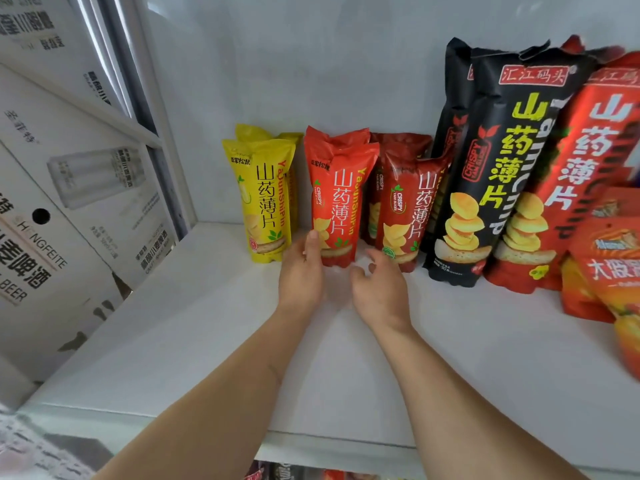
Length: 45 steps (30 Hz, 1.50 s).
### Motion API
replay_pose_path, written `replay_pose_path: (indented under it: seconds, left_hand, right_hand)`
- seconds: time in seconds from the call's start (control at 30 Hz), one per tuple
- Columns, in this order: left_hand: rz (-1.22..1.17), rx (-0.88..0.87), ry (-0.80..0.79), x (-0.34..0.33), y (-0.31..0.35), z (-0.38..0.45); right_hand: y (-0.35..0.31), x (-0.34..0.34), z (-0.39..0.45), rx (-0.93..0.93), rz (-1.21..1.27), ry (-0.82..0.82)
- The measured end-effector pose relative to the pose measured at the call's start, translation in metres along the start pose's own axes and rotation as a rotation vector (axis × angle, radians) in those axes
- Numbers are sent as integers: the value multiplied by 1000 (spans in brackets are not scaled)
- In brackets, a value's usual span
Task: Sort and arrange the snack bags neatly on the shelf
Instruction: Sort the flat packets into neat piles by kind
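Observation:
Small snack bags stand upright in a row at the back of the white shelf (207, 323): a yellow bag (266, 202) with another behind it, an orange-red bag (341, 202) with one behind, and a dark red bag (408, 209) with one behind. My left hand (301, 271) touches the lower left side of the orange-red bag with straight fingers. My right hand (379, 282) hovers just in front of the gap between the orange-red and dark red bags, fingers loosely curled, holding nothing.
Tall black bags (491, 161) and a tall red bag (581, 174) stand to the right. Orange bags (609, 278) lie at the far right. White beer cartons (69, 202) are stacked left of the shelf post. More packets show on the shelf below.

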<state>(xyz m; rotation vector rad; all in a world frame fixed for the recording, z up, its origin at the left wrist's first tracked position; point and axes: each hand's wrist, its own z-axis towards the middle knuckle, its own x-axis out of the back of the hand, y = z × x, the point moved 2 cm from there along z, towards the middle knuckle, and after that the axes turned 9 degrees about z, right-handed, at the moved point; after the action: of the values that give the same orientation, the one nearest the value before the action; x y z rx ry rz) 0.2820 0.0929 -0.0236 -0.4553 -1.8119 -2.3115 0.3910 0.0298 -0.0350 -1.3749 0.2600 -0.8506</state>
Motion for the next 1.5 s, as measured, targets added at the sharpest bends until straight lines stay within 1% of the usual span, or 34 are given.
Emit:
replay_pose_path:
  seconds: [0.07,0.13,0.3,0.37,0.47,0.53,0.57,0.73,0.9,0.97,1.03,1.1,1.17,1.23,1.27,1.3,1.37,1.43,1.5]
  left_hand:
    - [63,-27,26,-1,3,-13]
    - [99,-77,-6,-9,13,-23]
    - [145,-105,-93,-39,38,-38]
    - [126,-120,-107,-53,44,-40]
    - [57,-98,-101,-65,53,-36]
    - [39,-104,-63,-71,63,-29]
    - [36,-113,-45,-74,68,-24]
    - [59,-82,-31,-85,96,-9]
    - [111,-46,8,-94,93,-4]
    - [110,-17,16,-95,88,-6]
    - [108,0,64,-96,81,-14]
    - [136,-51,154,-97,77,-31]
    - [151,-165,215,-99,81,-48]
    - [111,-261,202,-103,98,-59]
    - [98,-296,176,-105,109,-61]
    - [97,-329,151,-107,120,-62]
    - [97,-391,137,-111,143,-59]
    - [92,-453,155,-113,165,-56]
    - [115,-490,196,-113,189,-51]
  right_hand:
    - [8,24,-5,-24,-29,105]
    - [13,43,-6,1,-12,173]
    - [19,84,-8,8,-35,231]
    - [20,93,-2,11,17,167]
    - [18,83,8,4,134,-10]
    - [22,76,15,-2,184,-80]
    - [24,73,18,-2,170,-111]
    - [31,66,28,-9,103,-129]
    - [29,65,31,-14,79,-168]
    - [29,70,28,-2,76,-158]
    - [30,85,21,-6,40,-105]
    - [32,107,12,-12,-20,-16]
    - [38,130,3,24,-79,110]
    - [45,148,2,54,-47,257]
    - [49,155,4,59,-36,298]
    - [53,159,8,58,-42,306]
    - [59,163,18,50,-64,251]
    - [61,162,24,23,-79,181]
    - [62,157,29,2,-118,150]
